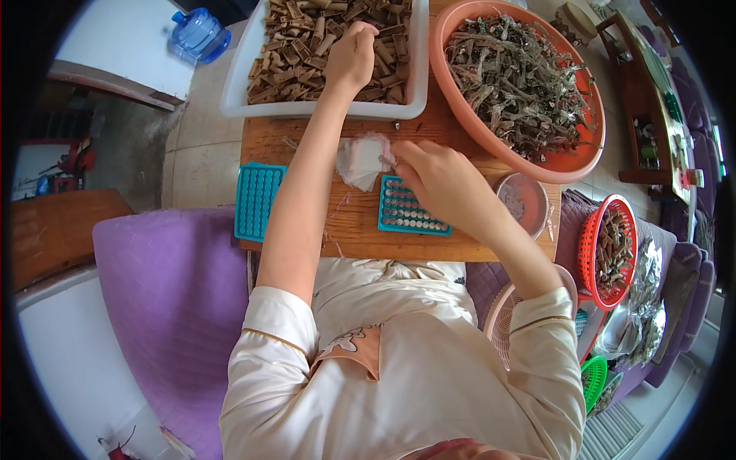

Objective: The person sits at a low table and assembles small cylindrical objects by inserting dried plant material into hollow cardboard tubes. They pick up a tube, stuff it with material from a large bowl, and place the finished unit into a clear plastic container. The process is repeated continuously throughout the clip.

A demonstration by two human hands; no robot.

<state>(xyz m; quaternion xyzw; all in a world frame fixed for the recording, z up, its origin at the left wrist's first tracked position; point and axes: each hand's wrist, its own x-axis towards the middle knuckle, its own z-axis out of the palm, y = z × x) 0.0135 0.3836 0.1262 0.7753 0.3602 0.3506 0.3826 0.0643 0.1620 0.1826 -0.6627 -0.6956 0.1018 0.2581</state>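
Note:
My left hand [353,60] reaches over a white plastic tub [230,92] of short brown tube-like pieces [295,57]. Its fingers are curled closed among the pieces, and what they hold is hidden. At the table's middle, my right hand [438,172] is slightly blurred, with fingers drawn together at the edge of a pile of small clear and white packets [363,159]; I cannot make out what is in them. Under that hand lies a teal tray [399,227] with round silvery pieces in its holes. Another teal tray [259,203] sits beside my left forearm.
A large orange basin [441,69] of dried, tangled brown-grey plant matter stands at the far right of the wooden table [345,238]. Near it is a round clear tub [546,207]. Further right is a red basket [586,249] of brown pieces. A purple seat [169,307] lies left.

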